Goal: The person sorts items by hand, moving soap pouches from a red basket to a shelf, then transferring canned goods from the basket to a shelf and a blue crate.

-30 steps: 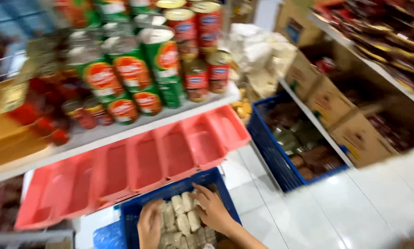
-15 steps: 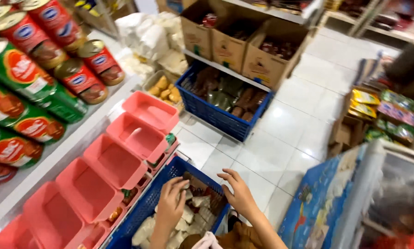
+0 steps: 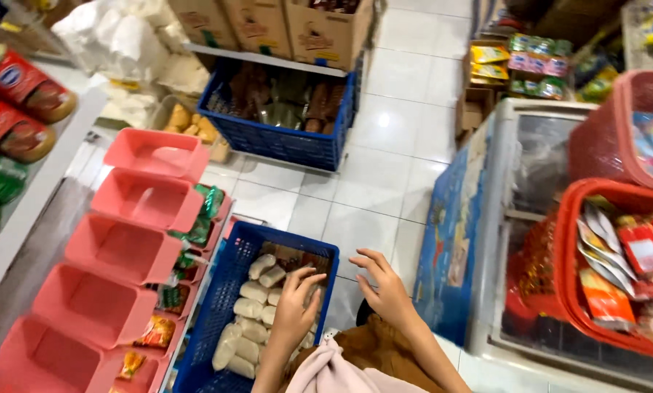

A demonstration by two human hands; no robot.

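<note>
A blue plastic crate [image 3: 228, 280] on the floor holds several pale, plump packets [image 3: 248, 311]. My left hand [image 3: 295, 309] rests over the crate's right side, fingers bent down onto the packets; whether it grips one I cannot tell. My right hand [image 3: 382, 286] hovers just outside the crate's right rim, fingers spread, holding nothing.
Pink empty bins [image 3: 126, 244] line the shelf to the left, with small snack packs below them. Red and green cans [image 3: 17, 102] lie on the upper left shelf. A second blue crate [image 3: 283, 142] and cardboard boxes [image 3: 319, 33] stand ahead. A chest freezer [image 3: 519, 218] and red baskets [image 3: 610, 262] are on the right.
The view has swung right and down, bringing the freezer and red baskets into sight. My right hand has come out of the crate to its right rim; my left stays on the packets.
</note>
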